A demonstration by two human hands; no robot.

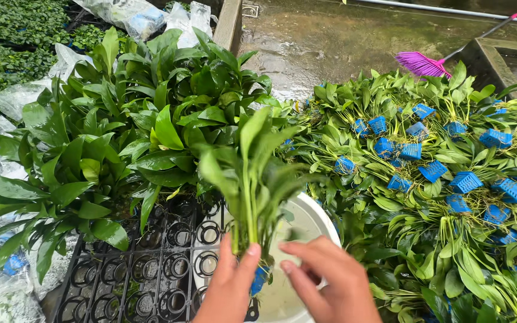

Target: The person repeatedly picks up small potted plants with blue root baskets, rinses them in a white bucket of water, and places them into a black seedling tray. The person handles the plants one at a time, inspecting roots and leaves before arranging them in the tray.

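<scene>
- Left hand: closed around the lower stems of a green plant, thumb and fingers pinching just above its small blue net pot. The grip sits low, which keeps the long leaves upright and free of the fingers.
- Right hand: fingers curled loosely, just beside the plant base and gripping nothing visible; it appears positioned to steady or tend the pot end.
- Plant position: held in the air over a white basin, so drips and loose matter likely fall into it.
- Black slotted tray: lies below and left of the hands, its near ring openings bare; the far rows carry broad-leaved plants standing upright.
- Right side: a heap of similar plants laid flat, blue pots showing.
- Background: wet concrete floor and a pink broom.
</scene>
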